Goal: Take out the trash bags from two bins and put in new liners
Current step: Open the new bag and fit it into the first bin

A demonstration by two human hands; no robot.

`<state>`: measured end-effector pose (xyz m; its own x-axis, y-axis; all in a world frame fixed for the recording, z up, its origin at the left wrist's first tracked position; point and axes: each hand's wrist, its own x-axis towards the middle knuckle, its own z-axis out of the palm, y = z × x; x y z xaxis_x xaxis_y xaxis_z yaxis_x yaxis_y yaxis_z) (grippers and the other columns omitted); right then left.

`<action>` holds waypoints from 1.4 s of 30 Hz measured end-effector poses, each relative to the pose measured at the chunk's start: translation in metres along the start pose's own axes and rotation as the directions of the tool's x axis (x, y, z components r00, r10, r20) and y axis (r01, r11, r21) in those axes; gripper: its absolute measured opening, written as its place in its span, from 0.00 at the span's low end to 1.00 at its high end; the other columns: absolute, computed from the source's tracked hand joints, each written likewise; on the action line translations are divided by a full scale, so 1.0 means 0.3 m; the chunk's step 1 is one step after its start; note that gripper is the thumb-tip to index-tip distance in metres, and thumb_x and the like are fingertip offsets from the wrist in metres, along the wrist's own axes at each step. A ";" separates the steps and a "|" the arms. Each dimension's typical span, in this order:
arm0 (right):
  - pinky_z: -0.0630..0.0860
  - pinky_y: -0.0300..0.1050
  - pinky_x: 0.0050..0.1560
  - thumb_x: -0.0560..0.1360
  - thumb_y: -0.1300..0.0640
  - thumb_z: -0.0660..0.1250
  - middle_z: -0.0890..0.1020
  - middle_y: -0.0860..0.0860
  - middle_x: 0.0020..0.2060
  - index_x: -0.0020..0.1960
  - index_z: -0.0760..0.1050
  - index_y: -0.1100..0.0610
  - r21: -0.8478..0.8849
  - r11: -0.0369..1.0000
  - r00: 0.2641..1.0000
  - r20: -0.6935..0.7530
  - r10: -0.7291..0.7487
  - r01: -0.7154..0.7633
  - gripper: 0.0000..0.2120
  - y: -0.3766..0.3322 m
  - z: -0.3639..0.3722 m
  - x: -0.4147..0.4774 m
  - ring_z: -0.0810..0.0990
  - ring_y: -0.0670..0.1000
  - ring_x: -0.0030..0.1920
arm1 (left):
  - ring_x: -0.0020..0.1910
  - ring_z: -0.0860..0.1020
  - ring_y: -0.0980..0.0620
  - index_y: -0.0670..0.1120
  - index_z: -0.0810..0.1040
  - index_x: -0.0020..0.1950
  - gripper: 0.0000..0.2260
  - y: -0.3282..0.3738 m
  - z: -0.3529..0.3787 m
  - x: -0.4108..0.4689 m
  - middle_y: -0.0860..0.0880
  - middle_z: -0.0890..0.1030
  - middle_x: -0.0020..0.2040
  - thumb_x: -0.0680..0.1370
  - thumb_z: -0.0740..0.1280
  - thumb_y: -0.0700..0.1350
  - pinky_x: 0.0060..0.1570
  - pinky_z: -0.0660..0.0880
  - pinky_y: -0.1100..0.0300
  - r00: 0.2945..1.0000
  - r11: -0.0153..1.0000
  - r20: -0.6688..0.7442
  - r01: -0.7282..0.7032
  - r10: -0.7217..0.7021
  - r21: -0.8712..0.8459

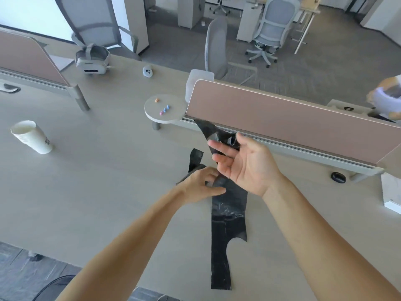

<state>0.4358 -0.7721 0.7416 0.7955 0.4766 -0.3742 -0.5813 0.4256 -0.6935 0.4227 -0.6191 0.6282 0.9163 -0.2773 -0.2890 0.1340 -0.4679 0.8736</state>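
Left hand (204, 181), palm down, pinches the black plastic liner (229, 213); right hand (245, 164), raised, palm up, pinches it under the thumb.

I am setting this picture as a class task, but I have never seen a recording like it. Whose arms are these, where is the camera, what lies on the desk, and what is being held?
There is no machine here. A person wears a wide-angle camera on the head, looking forward and down, so the two bare arms are that person's own. This single picture is that head view. On the pale desk lies a flat black bin liner. The left hand pinches it down against the desk. The right hand, raised with its palm towards the camera, pinches the liner's lifted upper end. Also on the desk are a stack of paper cups lying on its side, a headset and a pink divider panel.
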 end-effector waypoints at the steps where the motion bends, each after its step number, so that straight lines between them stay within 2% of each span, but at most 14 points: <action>1: 0.78 0.42 0.34 0.81 0.52 0.57 0.80 0.63 0.62 0.57 0.65 0.56 0.035 0.999 1.000 0.025 -0.004 0.003 0.08 -0.003 0.038 -0.014 0.81 0.56 0.38 | 0.29 0.72 0.52 0.45 0.74 0.55 0.16 0.012 -0.006 -0.031 0.51 0.70 0.32 0.72 0.74 0.48 0.30 0.69 0.66 1.000 0.998 -0.023 0.006 -0.008 -0.064; 6: 0.61 0.33 0.19 0.79 0.57 0.61 0.85 0.57 0.47 0.50 0.63 0.57 -0.084 0.996 0.998 -0.042 -0.037 0.033 0.06 -0.011 0.161 -0.098 0.68 0.45 0.22 | 0.36 0.73 0.51 0.35 0.78 0.45 0.20 0.008 -0.090 -0.165 0.48 0.76 0.36 0.67 0.77 0.51 0.39 0.68 0.56 0.990 0.953 -0.141 -0.020 -0.024 -0.301; 8: 0.58 0.35 0.19 0.79 0.56 0.64 0.83 0.55 0.40 0.52 0.70 0.59 -0.301 0.950 0.964 -0.216 -0.157 0.088 0.07 0.014 0.168 -0.118 0.65 0.45 0.21 | 0.33 0.75 0.53 0.38 0.81 0.42 0.08 0.010 -0.135 -0.242 0.50 0.78 0.34 0.71 0.76 0.42 0.37 0.69 0.60 0.988 0.915 -0.150 -0.078 0.019 -0.396; 10: 0.62 0.38 0.23 0.77 0.51 0.68 0.81 0.54 0.42 0.60 0.72 0.59 -0.570 0.817 0.872 -0.351 -0.342 0.090 0.16 0.062 0.151 -0.121 0.68 0.47 0.25 | 0.36 0.80 0.52 0.40 0.82 0.44 0.01 0.005 -0.169 -0.315 0.49 0.83 0.37 0.74 0.73 0.37 0.39 0.75 0.62 0.985 0.868 -0.164 -0.128 0.055 -0.480; 12: 0.73 0.43 0.37 0.74 0.42 0.70 0.80 0.52 0.53 0.65 0.71 0.52 -0.788 0.615 0.834 -0.341 -0.433 -0.003 0.24 0.132 0.130 -0.130 0.77 0.49 0.39 | 0.47 0.83 0.44 0.36 0.81 0.52 0.08 -0.005 -0.189 -0.372 0.40 0.84 0.49 0.75 0.72 0.38 0.51 0.79 0.53 0.984 0.754 -0.167 -0.158 0.065 -0.637; 14: 0.75 0.50 0.57 0.75 0.35 0.65 0.78 0.47 0.59 0.62 0.74 0.48 -0.886 0.458 0.900 -0.258 -0.351 -0.076 0.22 0.206 0.123 -0.142 0.78 0.50 0.55 | 0.50 0.83 0.43 0.33 0.78 0.58 0.12 -0.007 -0.204 -0.417 0.37 0.82 0.54 0.76 0.69 0.38 0.52 0.80 0.53 0.985 0.610 -0.168 -0.159 0.043 -0.777; 16: 0.70 0.52 0.65 0.78 0.35 0.58 0.79 0.43 0.59 0.56 0.77 0.44 -0.893 0.443 0.967 -0.177 -0.185 -0.079 0.17 0.275 0.146 -0.165 0.76 0.50 0.62 | 0.48 0.83 0.44 0.34 0.76 0.60 0.13 0.002 -0.226 -0.467 0.37 0.82 0.54 0.77 0.66 0.37 0.50 0.81 0.53 0.985 0.491 -0.168 -0.169 0.046 -0.855; 21: 0.68 0.46 0.59 0.80 0.47 0.62 0.79 0.55 0.59 0.66 0.74 0.54 -0.805 0.586 0.996 -0.064 0.068 -0.092 0.18 0.418 0.194 -0.172 0.75 0.56 0.61 | 0.54 0.82 0.42 0.40 0.74 0.68 0.17 0.009 -0.285 -0.582 0.39 0.80 0.60 0.79 0.63 0.42 0.57 0.79 0.47 0.982 0.327 -0.179 -0.190 0.062 -0.926; 24: 0.69 0.46 0.50 0.75 0.51 0.69 0.80 0.49 0.40 0.46 0.79 0.54 -0.815 0.579 0.998 0.027 0.064 -0.016 0.06 0.475 0.205 -0.163 0.75 0.52 0.46 | 0.49 0.82 0.45 0.42 0.76 0.64 0.15 0.035 -0.292 -0.633 0.43 0.82 0.53 0.80 0.64 0.46 0.50 0.80 0.52 0.975 0.267 -0.221 -0.221 0.030 -0.938; 28: 0.72 0.41 0.44 0.78 0.57 0.68 0.81 0.45 0.32 0.39 0.76 0.55 -0.650 0.758 0.998 -0.009 -0.067 0.044 0.09 0.492 0.262 -0.136 0.78 0.46 0.39 | 0.46 0.83 0.46 0.45 0.75 0.60 0.18 0.027 -0.286 -0.710 0.44 0.83 0.52 0.79 0.63 0.57 0.46 0.79 0.54 0.932 0.466 -0.333 -0.235 -0.141 -0.853; 33: 0.78 0.39 0.35 0.76 0.57 0.70 0.82 0.56 0.40 0.44 0.77 0.61 -0.405 0.913 0.990 -0.106 -0.092 0.042 0.07 0.487 0.336 -0.106 0.81 0.52 0.39 | 0.52 0.83 0.50 0.50 0.78 0.61 0.25 -0.049 -0.218 -0.872 0.50 0.85 0.53 0.70 0.71 0.63 0.55 0.76 0.56 0.922 0.868 -0.337 -0.001 -0.191 -0.497; 37: 0.77 0.33 0.34 0.78 0.59 0.70 0.78 0.54 0.36 0.52 0.78 0.65 -0.336 0.942 0.992 -0.114 -0.050 0.009 0.09 0.503 0.421 -0.104 0.76 0.48 0.34 | 0.51 0.83 0.45 0.47 0.79 0.57 0.16 -0.113 -0.163 -0.938 0.47 0.85 0.51 0.71 0.75 0.47 0.54 0.80 0.51 0.879 0.944 -0.359 0.252 -0.315 -0.213; 39: 0.80 0.37 0.44 0.77 0.58 0.71 0.80 0.55 0.41 0.54 0.78 0.67 -0.291 0.956 0.995 -0.098 -0.002 -0.027 0.12 0.514 0.455 -0.104 0.79 0.49 0.39 | 0.45 0.82 0.43 0.42 0.81 0.54 0.11 -0.140 -0.154 -0.968 0.43 0.84 0.47 0.74 0.72 0.46 0.43 0.77 0.54 0.810 0.925 -0.452 0.359 -0.373 -0.122; 42: 0.81 0.44 0.52 0.77 0.54 0.71 0.81 0.57 0.53 0.56 0.78 0.64 -0.239 0.969 0.998 -0.025 0.056 -0.060 0.14 0.537 0.493 -0.107 0.83 0.52 0.50 | 0.34 0.76 0.47 0.36 0.82 0.49 0.15 -0.169 -0.169 -1.018 0.43 0.81 0.38 0.75 0.72 0.49 0.33 0.70 0.59 0.738 0.900 -0.514 0.348 -0.436 -0.264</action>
<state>0.2911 -0.6051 0.7328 0.7658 0.4801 -0.4278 -0.5702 0.1995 -0.7969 0.1554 -0.4681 0.6920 0.8122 0.4308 -0.3934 0.5388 -0.2956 0.7889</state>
